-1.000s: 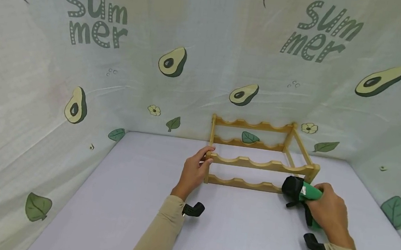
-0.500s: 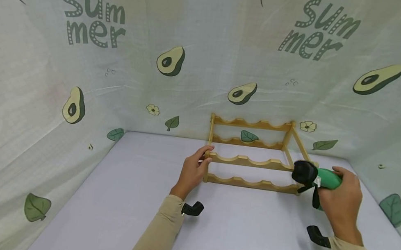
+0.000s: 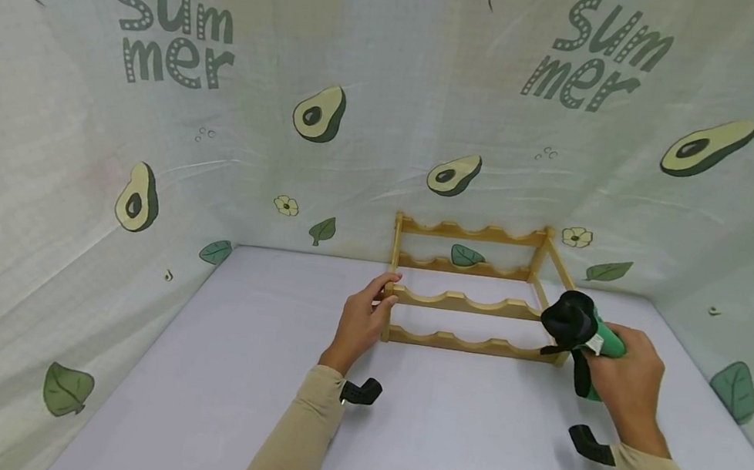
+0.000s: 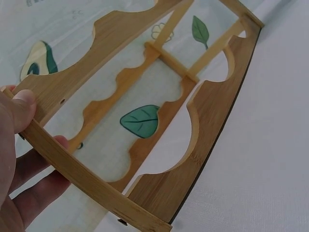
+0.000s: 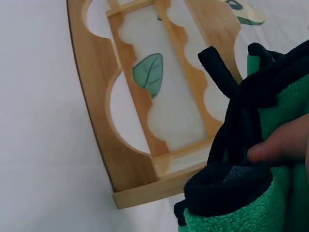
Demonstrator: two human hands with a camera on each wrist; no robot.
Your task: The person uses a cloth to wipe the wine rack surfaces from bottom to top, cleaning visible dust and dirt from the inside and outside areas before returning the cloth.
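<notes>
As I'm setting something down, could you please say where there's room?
Bare: table left of the left hand, and before the rack between the sleeves. Crowded: the rack's right end, with the right hand and green fabric.

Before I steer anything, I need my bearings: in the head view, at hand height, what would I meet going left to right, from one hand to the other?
By their middles: left hand → wooden rack → green-and-black cloth item → right hand.

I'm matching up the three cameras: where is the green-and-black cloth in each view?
Head: the green-and-black cloth is right of centre, held in the right hand.
Left wrist: not in it.
Right wrist: large, along the right side and lower right.
Shared landmark: the wooden rack, in all three.
</notes>
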